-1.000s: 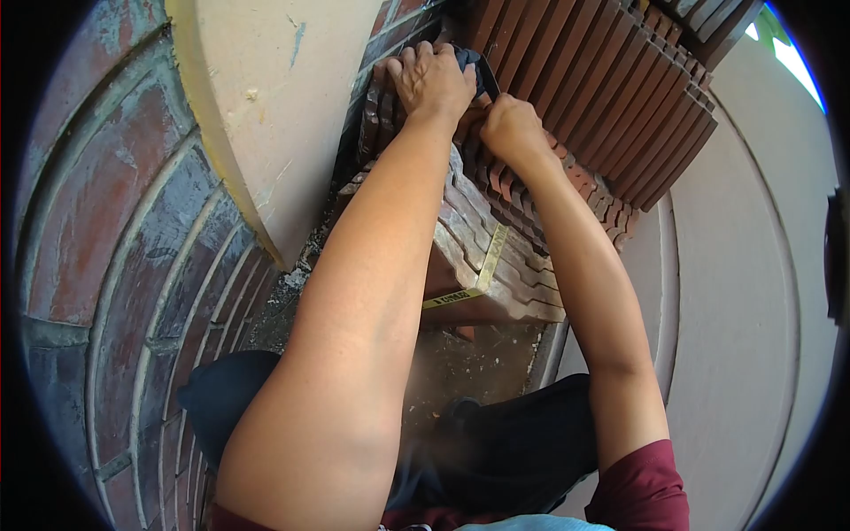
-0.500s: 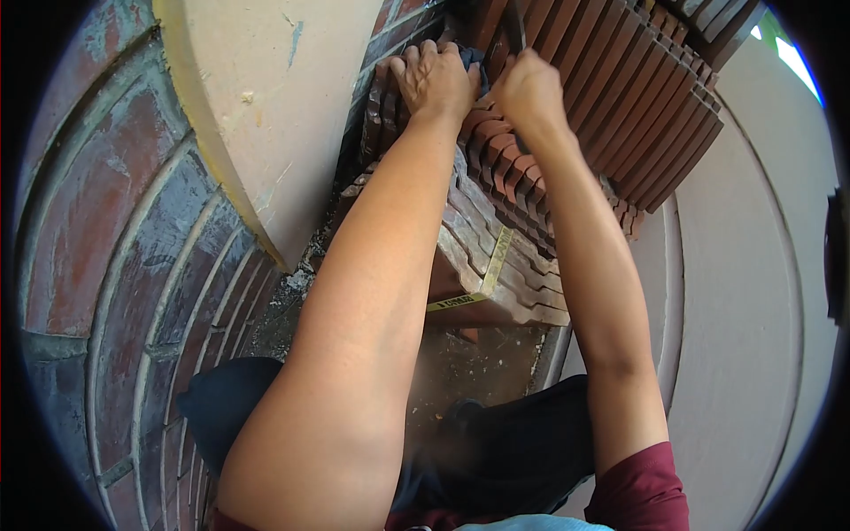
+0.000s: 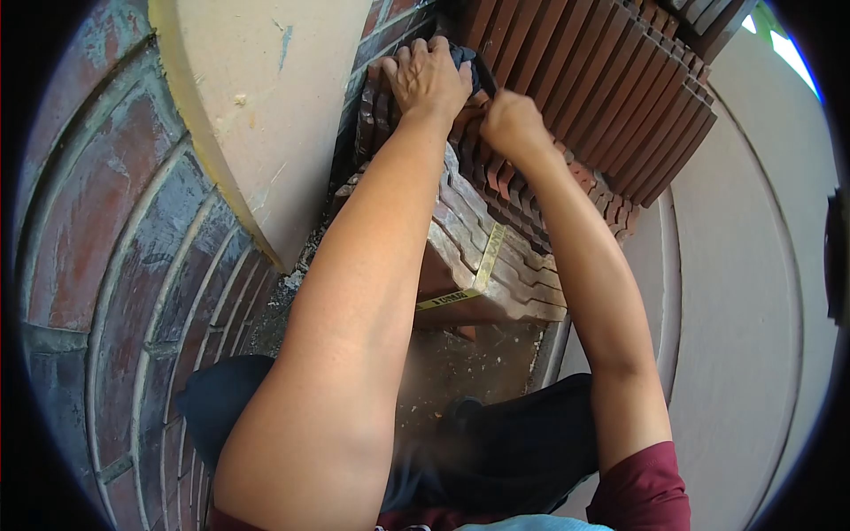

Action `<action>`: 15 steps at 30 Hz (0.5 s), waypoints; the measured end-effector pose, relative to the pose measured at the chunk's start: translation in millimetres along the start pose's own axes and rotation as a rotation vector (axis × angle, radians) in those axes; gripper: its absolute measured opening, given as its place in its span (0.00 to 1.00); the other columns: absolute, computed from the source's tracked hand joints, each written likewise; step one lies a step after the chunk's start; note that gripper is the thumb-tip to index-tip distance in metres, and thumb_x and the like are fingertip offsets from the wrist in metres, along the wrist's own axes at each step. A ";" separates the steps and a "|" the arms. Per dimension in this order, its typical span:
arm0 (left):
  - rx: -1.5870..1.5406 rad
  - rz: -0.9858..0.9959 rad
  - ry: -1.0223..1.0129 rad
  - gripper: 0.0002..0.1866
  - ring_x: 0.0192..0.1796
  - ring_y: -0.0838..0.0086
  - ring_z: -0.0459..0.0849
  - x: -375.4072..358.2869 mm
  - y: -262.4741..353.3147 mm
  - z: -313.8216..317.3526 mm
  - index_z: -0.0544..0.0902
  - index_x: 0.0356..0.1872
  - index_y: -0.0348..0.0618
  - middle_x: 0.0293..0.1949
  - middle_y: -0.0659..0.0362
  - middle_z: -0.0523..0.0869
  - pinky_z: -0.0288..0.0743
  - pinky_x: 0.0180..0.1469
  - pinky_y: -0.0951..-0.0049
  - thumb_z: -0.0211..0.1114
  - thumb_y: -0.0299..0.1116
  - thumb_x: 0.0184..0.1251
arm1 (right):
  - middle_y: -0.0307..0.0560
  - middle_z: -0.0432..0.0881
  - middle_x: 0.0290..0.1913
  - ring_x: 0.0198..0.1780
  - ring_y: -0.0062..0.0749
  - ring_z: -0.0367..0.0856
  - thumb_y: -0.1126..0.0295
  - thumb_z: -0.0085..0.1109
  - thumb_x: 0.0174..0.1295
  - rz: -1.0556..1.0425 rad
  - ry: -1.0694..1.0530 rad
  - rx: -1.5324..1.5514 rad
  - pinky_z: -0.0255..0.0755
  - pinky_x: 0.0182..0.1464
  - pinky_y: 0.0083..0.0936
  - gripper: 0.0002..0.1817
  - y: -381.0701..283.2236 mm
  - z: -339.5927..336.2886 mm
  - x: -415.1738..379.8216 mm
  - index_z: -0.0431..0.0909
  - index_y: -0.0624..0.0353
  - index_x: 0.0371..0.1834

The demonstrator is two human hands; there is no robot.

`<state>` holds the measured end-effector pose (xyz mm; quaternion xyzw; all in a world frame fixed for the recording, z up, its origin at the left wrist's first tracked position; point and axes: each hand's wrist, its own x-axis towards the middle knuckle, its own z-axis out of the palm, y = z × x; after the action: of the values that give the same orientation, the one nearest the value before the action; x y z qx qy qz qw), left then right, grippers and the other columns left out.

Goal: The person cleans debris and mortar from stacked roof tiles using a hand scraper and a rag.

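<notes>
My left hand (image 3: 428, 80) rests with bent fingers on a dark bundle (image 3: 462, 60), near the upper end of the stacked roof tiles by the wall. Whether it grips the bundle or only presses on it is hard to make out. Just right of it, my right hand (image 3: 513, 124) is closed around a dark tool (image 3: 486, 78), whose thin end points up toward the bundle. Below the hands lies a stack of grey-brown tiles (image 3: 469, 221) bound with a yellow strap (image 3: 489, 257). Red tiles (image 3: 509, 190) lie in rows under my right wrist.
Tall rows of reddish-brown tiles (image 3: 611, 97) stand at the upper right. A brick wall (image 3: 97, 239) curves along the left, beside a cream panel (image 3: 266, 97). On the right is a pale wall (image 3: 735, 319). My dark-clothed legs (image 3: 505, 442) are below.
My right hand has moved down and slightly left, and the dark tool is lower and tilted differently. My left hand has stayed nearly in place. The view has shifted slightly.
</notes>
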<state>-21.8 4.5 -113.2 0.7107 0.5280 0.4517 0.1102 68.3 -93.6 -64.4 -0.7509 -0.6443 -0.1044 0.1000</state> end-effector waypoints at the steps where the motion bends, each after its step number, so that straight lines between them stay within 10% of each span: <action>1: -0.020 0.001 0.008 0.24 0.62 0.57 0.77 -0.6 -0.7 -0.9 0.81 0.55 0.47 0.52 0.52 0.83 0.62 0.64 0.52 0.69 0.48 0.62 | 0.76 0.84 0.41 0.47 0.69 0.84 0.69 0.56 0.61 0.008 0.031 0.016 0.78 0.53 0.51 0.15 3.8 3.8 -0.6 0.80 0.73 0.42; 11: -0.111 0.095 -0.115 0.18 0.63 0.60 0.73 -4.0 2.3 -4.9 0.87 0.50 0.57 0.55 0.54 0.79 0.59 0.66 0.54 0.69 0.42 0.57 | 0.78 0.80 0.30 0.40 0.75 0.81 0.73 0.48 0.67 0.272 0.001 0.551 0.74 0.46 0.58 0.09 2.8 -10.4 -15.3 0.69 0.71 0.38; 15: -0.121 0.068 -0.102 0.19 0.63 0.60 0.73 -3.6 3.8 -6.4 0.87 0.51 0.57 0.55 0.54 0.79 0.59 0.67 0.56 0.69 0.43 0.56 | 0.76 0.81 0.31 0.41 0.75 0.81 0.70 0.48 0.71 0.037 0.228 0.320 0.73 0.45 0.58 0.10 20.4 -6.6 0.4 0.69 0.68 0.40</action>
<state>-24.3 -2.2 -109.1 0.7425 0.4689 0.4493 0.1641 88.4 -98.1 -58.2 -0.7204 -0.6235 -0.0834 0.2923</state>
